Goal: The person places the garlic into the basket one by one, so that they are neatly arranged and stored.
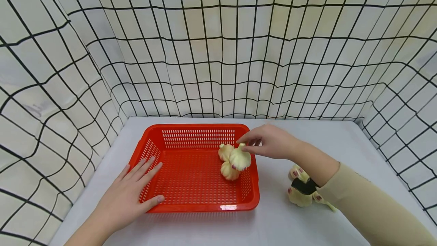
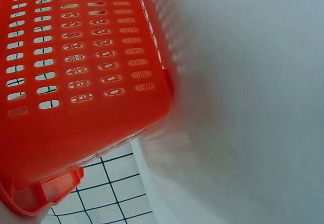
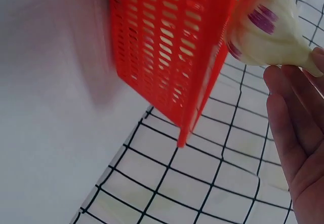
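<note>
A red plastic basket [image 1: 191,205] with slotted walls stands on the white table. My right hand [image 1: 271,141] pinches a garlic bulb [image 1: 240,158] by its stem over the basket's right side. In the right wrist view this bulb [image 3: 263,26] shows purple streaks, and the fingertips meet at its stem. Two more garlic bulbs [image 1: 229,171] lie inside the basket, partly behind the held one. My left hand [image 1: 128,191] rests at the basket's left rim with its fingers spread straight over the edge.
Several garlic bulbs [image 1: 299,197] lie on the table right of the basket, partly hidden by the right forearm, with a black piece [image 1: 304,186] among them. White cloth walls with black netting [image 1: 222,63] enclose the table [image 1: 205,231] at the back and sides.
</note>
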A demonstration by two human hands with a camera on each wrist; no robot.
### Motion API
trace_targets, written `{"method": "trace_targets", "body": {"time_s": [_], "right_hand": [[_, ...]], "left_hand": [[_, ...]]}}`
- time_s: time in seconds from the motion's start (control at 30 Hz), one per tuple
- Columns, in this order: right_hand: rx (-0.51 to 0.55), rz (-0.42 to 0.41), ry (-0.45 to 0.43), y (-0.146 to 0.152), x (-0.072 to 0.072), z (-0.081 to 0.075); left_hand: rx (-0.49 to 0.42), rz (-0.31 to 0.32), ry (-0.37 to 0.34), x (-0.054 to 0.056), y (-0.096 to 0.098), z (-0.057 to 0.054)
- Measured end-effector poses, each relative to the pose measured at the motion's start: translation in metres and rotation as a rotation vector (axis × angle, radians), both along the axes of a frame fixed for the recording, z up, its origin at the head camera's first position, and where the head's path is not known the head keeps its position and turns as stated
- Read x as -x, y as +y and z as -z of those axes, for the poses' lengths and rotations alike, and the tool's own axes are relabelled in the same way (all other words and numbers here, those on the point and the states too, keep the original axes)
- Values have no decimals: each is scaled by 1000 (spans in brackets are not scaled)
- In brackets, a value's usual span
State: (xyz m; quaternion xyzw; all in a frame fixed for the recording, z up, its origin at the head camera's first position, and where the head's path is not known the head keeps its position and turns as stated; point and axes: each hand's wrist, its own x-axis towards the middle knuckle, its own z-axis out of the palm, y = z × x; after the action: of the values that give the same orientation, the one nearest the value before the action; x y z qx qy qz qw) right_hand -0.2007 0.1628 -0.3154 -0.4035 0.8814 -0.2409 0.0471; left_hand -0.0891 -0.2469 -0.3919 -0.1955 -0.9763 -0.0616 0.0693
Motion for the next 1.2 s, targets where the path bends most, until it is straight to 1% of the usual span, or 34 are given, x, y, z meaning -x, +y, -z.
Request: {"method": "trace_targets", "body": {"time_s": [0.1,0.23,0.47,0.57,0.7,0.8,0.9,1.2], "right_hand": [[-21,-30,-8,-7,-4,7],[-56,-72,15,-14,-10,16],[-142,-129,21,-24,-22,27],[-174,-154,24,-28,-25,31],[-192,-187,29,-32,-26,37],[-212,-200,38,-32,-26,41],[-242,-206,39,-33,-28,44],[-318,-193,48,-35,-30,51]], "left_hand": [[2,4,9,1,0,1],[6,5,14,1,-1,2],[4,-6,-8,2,0,2],[4,-10,-13,2,0,2],[4,-7,1,2,0,2],[5,-4,10,3,0,3],[6,-5,4,3,0,3],[5,-12,-4,3,1,2]]}}
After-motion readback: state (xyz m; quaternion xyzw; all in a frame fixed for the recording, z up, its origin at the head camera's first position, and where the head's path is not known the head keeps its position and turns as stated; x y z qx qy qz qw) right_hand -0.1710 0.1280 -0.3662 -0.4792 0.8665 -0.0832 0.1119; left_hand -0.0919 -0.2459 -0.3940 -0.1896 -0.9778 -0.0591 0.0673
